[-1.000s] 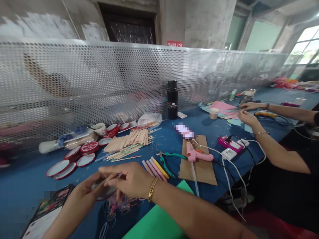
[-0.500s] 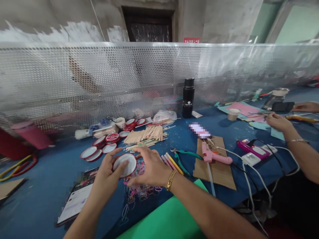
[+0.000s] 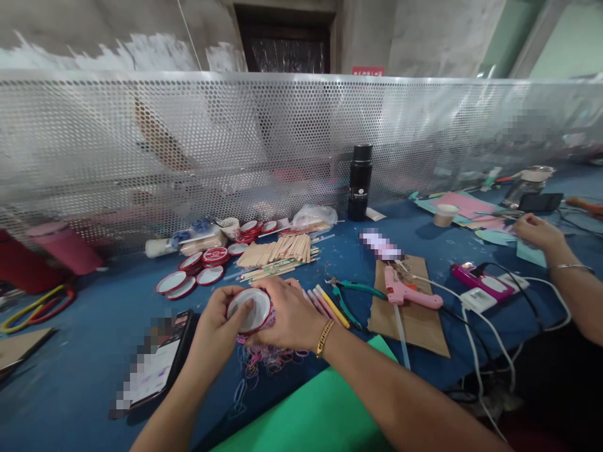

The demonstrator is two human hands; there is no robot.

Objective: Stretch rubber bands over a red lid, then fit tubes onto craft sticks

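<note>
Both my hands hold a small round red-rimmed mirror point(image 3: 249, 310) above the blue table. My left hand point(image 3: 217, 321) grips its left edge, thumb on the face. My right hand point(image 3: 289, 316), with a gold bracelet at the wrist, curls around its right side. Under them lies a heap of thin coloured rubber bands point(image 3: 264, 360). Several more red-rimmed round lids point(image 3: 191, 277) lie behind, next to a pile of wooden craft sticks point(image 3: 277, 250).
A phone point(image 3: 155, 364) lies at the left, green paper point(image 3: 320, 414) in front. Pliers point(image 3: 348, 295), pastel sticks point(image 3: 325, 304), a pink glue gun point(image 3: 407, 294) on cardboard and a black bottle point(image 3: 360, 182) sit to the right. Another person's hand point(image 3: 537, 231) works at the far right. A perforated metal screen point(image 3: 235, 138) backs the table.
My hands closed in on the round mirror, the right hand now wrapping its side. The view shifted slightly, and the phone lies further left.
</note>
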